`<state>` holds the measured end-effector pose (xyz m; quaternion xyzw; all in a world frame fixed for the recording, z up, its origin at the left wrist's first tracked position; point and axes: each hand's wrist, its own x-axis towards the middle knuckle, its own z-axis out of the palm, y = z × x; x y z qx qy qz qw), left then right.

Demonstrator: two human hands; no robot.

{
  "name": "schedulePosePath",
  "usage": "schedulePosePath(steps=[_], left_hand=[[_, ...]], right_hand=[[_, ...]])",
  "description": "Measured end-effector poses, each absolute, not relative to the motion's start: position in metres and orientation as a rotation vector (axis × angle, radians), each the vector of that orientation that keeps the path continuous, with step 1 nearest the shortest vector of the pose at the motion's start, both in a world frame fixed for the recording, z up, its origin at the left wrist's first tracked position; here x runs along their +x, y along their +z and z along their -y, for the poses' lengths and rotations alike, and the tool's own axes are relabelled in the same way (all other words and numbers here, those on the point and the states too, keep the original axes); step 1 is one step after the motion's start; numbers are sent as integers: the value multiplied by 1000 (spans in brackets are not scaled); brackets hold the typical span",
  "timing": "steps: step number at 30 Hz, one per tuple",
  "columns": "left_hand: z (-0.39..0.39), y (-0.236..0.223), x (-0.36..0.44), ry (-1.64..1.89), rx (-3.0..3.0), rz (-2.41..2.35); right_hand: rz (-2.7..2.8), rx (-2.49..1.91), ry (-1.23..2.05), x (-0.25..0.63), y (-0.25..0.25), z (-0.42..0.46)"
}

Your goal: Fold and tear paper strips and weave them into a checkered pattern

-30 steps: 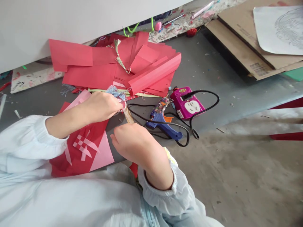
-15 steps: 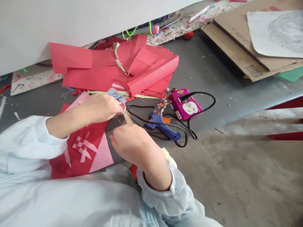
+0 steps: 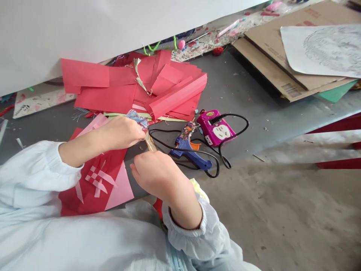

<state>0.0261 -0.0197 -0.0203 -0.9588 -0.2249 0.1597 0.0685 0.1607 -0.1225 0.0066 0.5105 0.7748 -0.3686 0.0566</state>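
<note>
My left hand [image 3: 126, 131] is closed at the front of the red paper heap, its fingertips hidden from above. A blue-grey tassel [image 3: 137, 117] shows just beyond its knuckles; whether it is held I cannot tell. Between my two hands runs a flat tan strip [image 3: 150, 142], slightly shiny, with both ends out of sight. My right hand [image 3: 158, 171] is curled shut at the strip's near end, back of the hand upward. Under my left forearm lie red sheets [image 3: 81, 199] and pink paper [image 3: 121, 188], with a woven pink-and-red checkered piece [image 3: 97, 177] on top.
Right of my hands are a blue glue gun [image 3: 191, 152] with an orange trigger, its black cord [image 3: 216, 171], and a magenta power socket [image 3: 217, 130]. Red papers [image 3: 107, 96] with a beige tassel [image 3: 138, 75] lie behind. Cardboard [image 3: 270, 75] stands at the far right.
The view has shifted, so the table items sit slightly lower and more to the left. Both hands keep nearly the same closed pose around the strip.
</note>
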Motion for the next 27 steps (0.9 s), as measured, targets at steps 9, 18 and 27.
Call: schedulePosePath(steps=[9,18,27], left_hand=[[17,-25,23,470,-2917,686],[17,-26,24,430,-2940,643],[13,-29,19,313,-2939,628]], right_hand=[[-2367,1558,-1108,162,3,124],[-2350,1589,-1124,162,3,124],[-2377,1625,-1079,163,0,126]])
